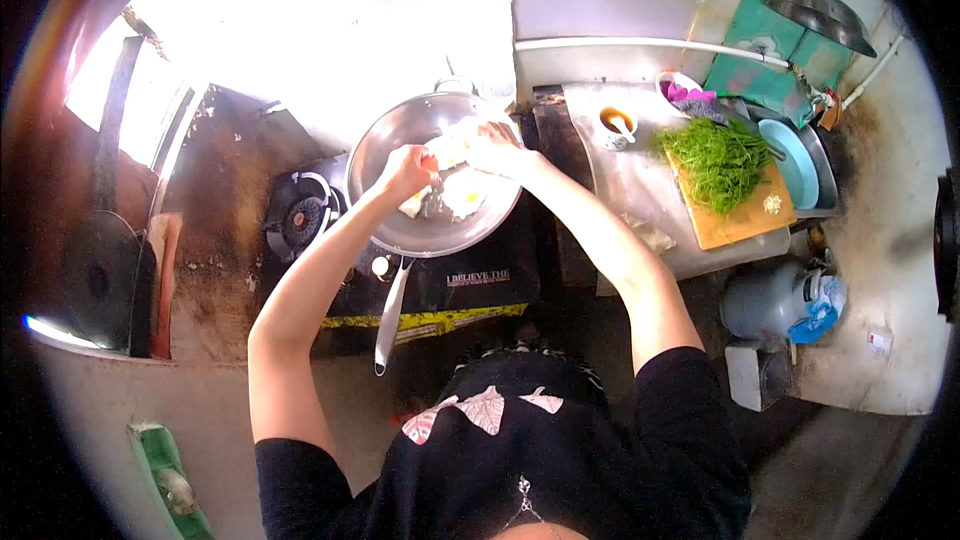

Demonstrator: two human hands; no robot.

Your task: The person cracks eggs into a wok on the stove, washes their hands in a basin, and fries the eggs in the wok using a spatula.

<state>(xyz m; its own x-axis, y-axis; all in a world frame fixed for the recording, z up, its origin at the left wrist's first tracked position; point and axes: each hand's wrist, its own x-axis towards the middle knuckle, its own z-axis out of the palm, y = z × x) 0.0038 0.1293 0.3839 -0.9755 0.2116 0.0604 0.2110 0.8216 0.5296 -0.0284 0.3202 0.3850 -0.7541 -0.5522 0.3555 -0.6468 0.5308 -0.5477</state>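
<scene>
A wide silver wok point(375, 160) with a long handle sits on the stove, and fried eggs point(463, 194) with white edges and yellow yolks lie in it. My left hand point(408, 172) hovers over the wok's left half, its fingers closed in a pinch. Opposite it, my right hand point(497, 152) is above the wok's right half with curled fingers. The two hands are close together, fingertips facing each other. Bright glare and a pale patch between them hide whatever they hold.
Right of the stove, green leafy herbs point(722, 162) lie on a wooden cutting board point(735, 230). Behind stands a cup point(616, 127) of brown liquid with a spoon. A blue basin point(790, 165) is farther right, a gas cylinder point(765, 302) below. Another burner point(302, 218) is at left.
</scene>
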